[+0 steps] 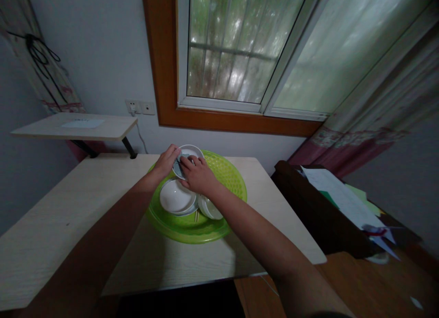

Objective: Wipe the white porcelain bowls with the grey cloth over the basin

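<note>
My left hand point(166, 159) grips the left rim of a white bowl point(190, 149), which is tilted toward me above the far part of a green tray point(236, 183). Pressed into that bowl is a grey-blue cloth point(178, 167), with the curled fingers of my right hand point(199, 174) on it. Nearer to me on the tray sit stacked white plates point(176, 196). To their right, white bowls point(211, 208) lie on their side, partly behind my right wrist. The tips of chopsticks point(196, 216) show between the two groups.
The tray stands on a pale wooden table point(137, 263) against the wall under a window point(233, 57). A small raised shelf point(78, 126) is at the table's back left. To the right of the table is a dark brown box-like piece point(308, 212) with papers point(339, 194) on top.
</note>
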Demonstrator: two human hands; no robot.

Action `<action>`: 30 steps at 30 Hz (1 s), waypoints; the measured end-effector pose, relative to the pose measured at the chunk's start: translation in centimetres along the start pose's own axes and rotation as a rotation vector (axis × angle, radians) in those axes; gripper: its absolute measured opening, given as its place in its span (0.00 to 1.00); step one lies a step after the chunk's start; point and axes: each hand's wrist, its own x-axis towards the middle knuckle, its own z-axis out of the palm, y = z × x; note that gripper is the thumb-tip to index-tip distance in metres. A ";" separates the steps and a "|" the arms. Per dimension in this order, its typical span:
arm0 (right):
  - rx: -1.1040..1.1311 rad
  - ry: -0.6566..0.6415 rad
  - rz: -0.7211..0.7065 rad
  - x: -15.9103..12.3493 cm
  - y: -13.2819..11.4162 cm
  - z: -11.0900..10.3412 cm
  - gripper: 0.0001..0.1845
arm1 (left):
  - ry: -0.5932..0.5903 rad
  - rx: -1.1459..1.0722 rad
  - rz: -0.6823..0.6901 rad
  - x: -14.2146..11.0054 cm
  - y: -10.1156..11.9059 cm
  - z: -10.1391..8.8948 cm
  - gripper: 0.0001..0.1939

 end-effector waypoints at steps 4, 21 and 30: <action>-0.029 -0.006 0.115 -0.2 0.1 -0.1 0.38 | -0.018 0.007 -0.004 -0.2 0.4 -0.1 0.17; 0.128 -0.075 -0.031 0.3 0.4 -0.1 0.30 | 0.083 0.145 0.008 0.1 0.4 -0.8 0.17; 0.105 0.001 0.055 0.2 -0.4 0.6 0.39 | 0.010 0.064 0.065 -0.1 0.4 -0.4 0.17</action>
